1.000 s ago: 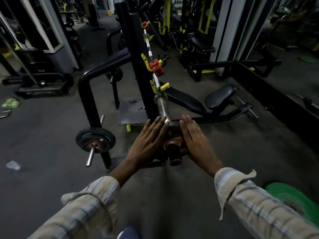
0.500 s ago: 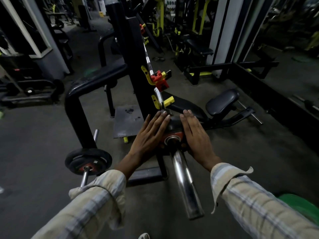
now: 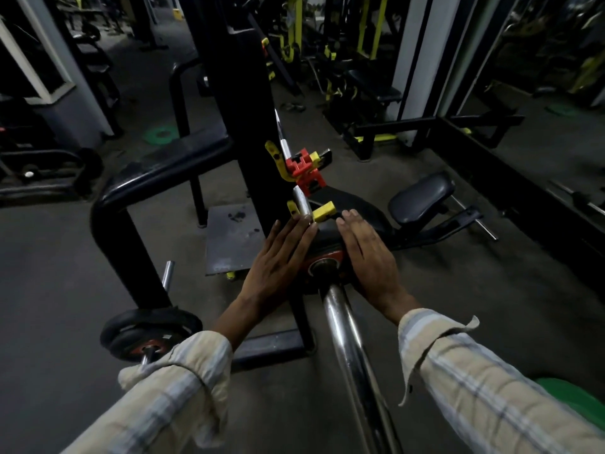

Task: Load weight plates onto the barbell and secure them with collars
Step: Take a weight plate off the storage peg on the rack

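A black weight plate (image 3: 327, 235) with a red hub sits on the chrome barbell sleeve (image 3: 347, 339), which runs from the bottom of the view up toward the rack. My left hand (image 3: 278, 257) and my right hand (image 3: 370, 257) lie flat against the plate's near face, one on each side of the sleeve, fingers straight and pointing away from me. Most of the plate is hidden behind them. Beyond the plate, a red collar (image 3: 306, 172) is clamped on the bar near the yellow hooks (image 3: 322, 211).
The black rack upright (image 3: 242, 109) stands just left of the bar. A stored plate (image 3: 147, 332) hangs on a peg at lower left. A green plate (image 3: 576, 401) lies at lower right. A padded bench (image 3: 422, 198) sits behind the bar on the right.
Both hands have slid the plate along the sleeve toward the rack. A long stretch of chrome sleeve now shows on my side of the plate.
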